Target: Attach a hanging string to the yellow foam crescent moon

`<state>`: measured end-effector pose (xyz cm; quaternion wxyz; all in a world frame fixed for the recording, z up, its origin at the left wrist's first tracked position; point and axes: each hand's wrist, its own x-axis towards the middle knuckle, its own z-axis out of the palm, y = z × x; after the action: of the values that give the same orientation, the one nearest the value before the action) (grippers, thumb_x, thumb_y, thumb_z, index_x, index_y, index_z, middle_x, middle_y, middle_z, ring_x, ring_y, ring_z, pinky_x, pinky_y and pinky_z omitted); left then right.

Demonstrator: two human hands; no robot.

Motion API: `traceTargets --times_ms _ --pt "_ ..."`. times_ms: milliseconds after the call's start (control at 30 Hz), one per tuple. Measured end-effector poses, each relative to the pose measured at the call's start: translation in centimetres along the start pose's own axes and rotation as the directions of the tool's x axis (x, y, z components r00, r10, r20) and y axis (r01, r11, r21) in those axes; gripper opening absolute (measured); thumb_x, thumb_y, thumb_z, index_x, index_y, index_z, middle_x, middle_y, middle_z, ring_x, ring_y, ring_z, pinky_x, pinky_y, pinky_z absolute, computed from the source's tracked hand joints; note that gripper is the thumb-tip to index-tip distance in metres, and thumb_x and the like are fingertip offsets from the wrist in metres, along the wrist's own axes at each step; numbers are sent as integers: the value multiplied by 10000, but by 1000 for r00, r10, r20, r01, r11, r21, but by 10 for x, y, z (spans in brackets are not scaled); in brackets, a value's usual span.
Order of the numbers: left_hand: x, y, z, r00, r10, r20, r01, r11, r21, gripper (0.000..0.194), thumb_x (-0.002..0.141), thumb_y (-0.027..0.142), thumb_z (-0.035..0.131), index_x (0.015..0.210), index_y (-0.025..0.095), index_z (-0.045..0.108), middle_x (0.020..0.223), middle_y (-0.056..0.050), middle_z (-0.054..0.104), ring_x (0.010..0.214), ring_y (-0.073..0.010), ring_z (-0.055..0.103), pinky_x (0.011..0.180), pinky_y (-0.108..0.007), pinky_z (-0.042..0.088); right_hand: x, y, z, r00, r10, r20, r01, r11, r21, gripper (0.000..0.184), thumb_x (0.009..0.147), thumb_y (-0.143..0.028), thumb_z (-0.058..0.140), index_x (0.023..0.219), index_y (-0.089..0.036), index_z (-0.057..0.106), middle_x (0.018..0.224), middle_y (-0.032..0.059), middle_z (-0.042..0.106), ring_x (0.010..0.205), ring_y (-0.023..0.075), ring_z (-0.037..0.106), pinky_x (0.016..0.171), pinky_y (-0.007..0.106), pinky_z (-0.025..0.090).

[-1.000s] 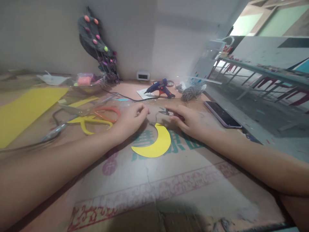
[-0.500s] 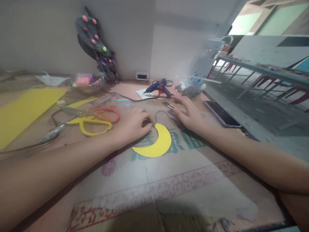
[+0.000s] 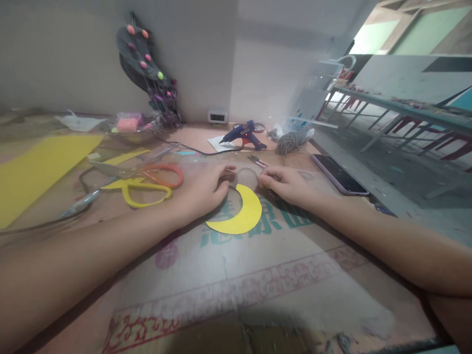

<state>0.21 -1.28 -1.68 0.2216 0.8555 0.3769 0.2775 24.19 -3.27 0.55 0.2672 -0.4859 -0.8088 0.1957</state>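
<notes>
A yellow paper crescent [image 3: 248, 216] lies on the printed sheet in front of me, its inner curve facing left. At its left side is my left hand [image 3: 210, 191], the thumb and curled fingers apart around the crescent's upper tip. A thin grey strand of yarn [image 3: 248, 169] arcs from near that tip over to my right hand [image 3: 282, 183]. The right fingers are pinched together on the strand; its far end is hidden by them. Just beyond the right hand lies a small pair of thread snips [image 3: 258, 161].
Scissors [image 3: 147, 184] with orange and yellow handles lie left, near yellow paper [image 3: 40, 169]. A blue glue gun [image 3: 243, 132] with a red light stands behind, beside a ball of grey yarn [image 3: 291, 142]. A phone [image 3: 339, 174] lies right. A decorated dark crescent [image 3: 138, 61] hangs on the wall.
My right hand has come in toward the middle and closed on the yarn strand. My left fingers have loosened and drawn slightly left. The paper crescent has shifted a little.
</notes>
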Motion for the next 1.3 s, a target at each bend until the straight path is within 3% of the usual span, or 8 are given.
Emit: traceTargets --times_ms 100,233,333,533,800,933,1100,1300 --pt "-1 -3 3 997 -19 70 20 1000 -8 476 917 212 403 1393 213 403 1370 -75 598 1267 -221 553 1058 -425 434 0 1 0 998 55 -19 -54 998 37 329 960 -362 436 712 -183 557 646 -2 586 585 134 538 571 260 404" --pt "0 -2 2 998 15 59 -18 999 36 466 911 215 418 1376 193 432 1370 -86 594 1257 -220 559 1060 -419 432 0 0 3 986 -151 65 159 977 -140 214 910 -352 566 934 -163 665 800 40 654 740 170 575 671 283 408" --pt "1 -1 0 999 41 0 -41 995 86 405 884 227 478 1284 182 523 1245 -90 658 1150 -232 608 995 -409 465 0 -1 6 963 -237 125 261 938 -228 282 898 -393 609 1049 -161 665 806 41 636 752 176 554 683 290 387" --pt "5 -1 -2 998 56 -6 -54 981 188 301 870 238 516 1152 202 614 952 -50 701 953 -243 613 836 -388 477 0 -2 5 966 -221 134 248 938 -243 314 906 -399 605 1104 -162 665 821 46 639 774 183 552 696 300 392" --pt "2 5 -5 992 117 -40 -110 983 146 307 885 221 504 1177 182 589 1001 -48 692 1001 -221 605 913 -389 456 1 1 6 982 -152 113 163 981 -101 176 899 -299 580 808 -166 651 781 35 660 721 158 574 671 282 430" --pt "2 2 -3 995 81 -59 -68 978 198 305 870 264 528 1148 177 621 1094 -81 664 1068 -250 578 940 -409 448 0 -3 5 977 -173 123 187 976 -111 183 901 -319 574 838 -165 650 774 32 655 709 158 563 654 281 417" --pt "4 -1 -4 997 76 8 -76 964 254 198 862 332 554 910 207 699 970 -68 653 1005 -261 566 897 -415 443 -1 -5 6 974 -194 121 211 966 -147 154 897 -292 587 859 -156 649 770 28 643 701 150 550 650 272 405" --pt "6 -1 -4 995 94 20 -96 974 203 194 877 348 562 865 188 673 915 -52 652 946 -238 562 845 -392 438 0 0 6 973 -194 126 209 970 -122 169 902 -308 592 868 -154 652 795 40 659 726 158 565 670 280 416"
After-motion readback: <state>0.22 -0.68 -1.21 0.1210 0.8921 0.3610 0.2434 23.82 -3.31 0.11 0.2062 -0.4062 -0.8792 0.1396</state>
